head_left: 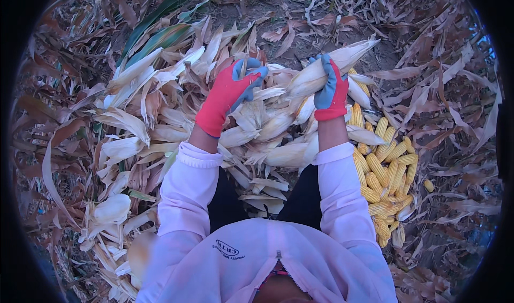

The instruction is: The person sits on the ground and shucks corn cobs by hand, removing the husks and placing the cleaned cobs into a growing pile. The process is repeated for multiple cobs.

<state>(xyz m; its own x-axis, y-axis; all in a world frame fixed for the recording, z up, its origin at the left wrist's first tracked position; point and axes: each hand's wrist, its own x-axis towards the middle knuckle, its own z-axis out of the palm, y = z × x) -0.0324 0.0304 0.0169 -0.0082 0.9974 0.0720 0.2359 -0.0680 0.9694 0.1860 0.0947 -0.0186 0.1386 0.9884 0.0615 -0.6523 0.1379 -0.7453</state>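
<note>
Both of my hands wear red gloves with blue-grey palms, and pink sleeves cover my forearms. My right hand (331,89) is closed around an unhusked corn ear (321,70) in pale dry husk, which points up and to the right. My left hand (231,93) grips a strip of pale husk (267,92) that leads toward the same ear. Below and between my hands lies a heap of pale husked-off leaves and unhusked ears (267,137).
A pile of bare yellow corn cobs (388,169) lies on the ground to my right. Pale husks (128,121) spread out on my left. Brown dry leaves and stalks (444,62) cover the soil all around, with a green leaf (160,14) at top left.
</note>
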